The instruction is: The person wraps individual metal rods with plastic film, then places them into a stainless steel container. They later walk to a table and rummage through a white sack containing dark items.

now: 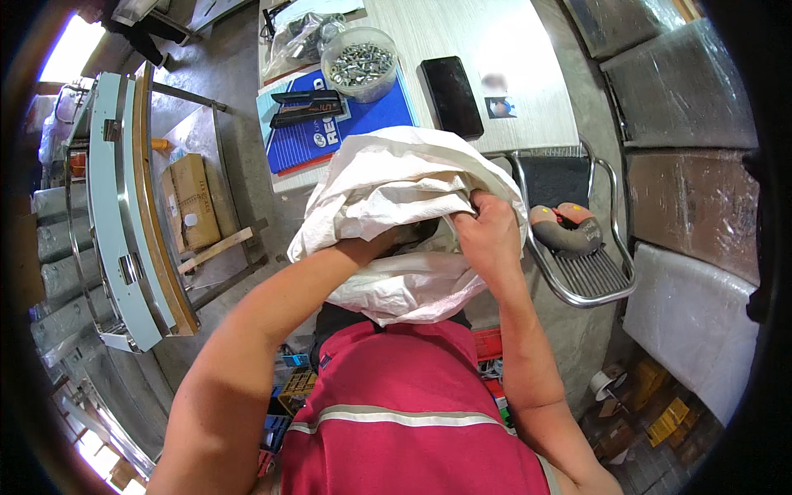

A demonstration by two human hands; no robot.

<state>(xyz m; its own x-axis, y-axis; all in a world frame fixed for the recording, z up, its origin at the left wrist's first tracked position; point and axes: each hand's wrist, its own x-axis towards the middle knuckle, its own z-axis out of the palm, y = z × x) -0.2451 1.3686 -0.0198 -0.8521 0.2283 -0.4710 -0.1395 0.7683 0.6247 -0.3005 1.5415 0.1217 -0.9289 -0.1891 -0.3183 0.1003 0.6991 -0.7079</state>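
A white woven sack [388, 173] is held in front of my body with its mouth gaping upward. My right hand [488, 235] is closed on the right side of the sack's rim, thumb and fingers pinching the folded cloth. Into the opening goes my left hand [381, 244]; only the part near the wrist shows, and its fingers are hidden by the sack. Something dark [417, 235] lies in the shadow inside the mouth, too dim to name.
Beyond the sack, a white table [445, 29] bears a tub of small metal parts [361, 64], a blue folder [363, 124], a black stapler [307, 107] and a phone [452, 96]. A metal chair [590, 280] with a neck pillow [568, 231] stands right. Wrapped boxes [693, 206] line the right.
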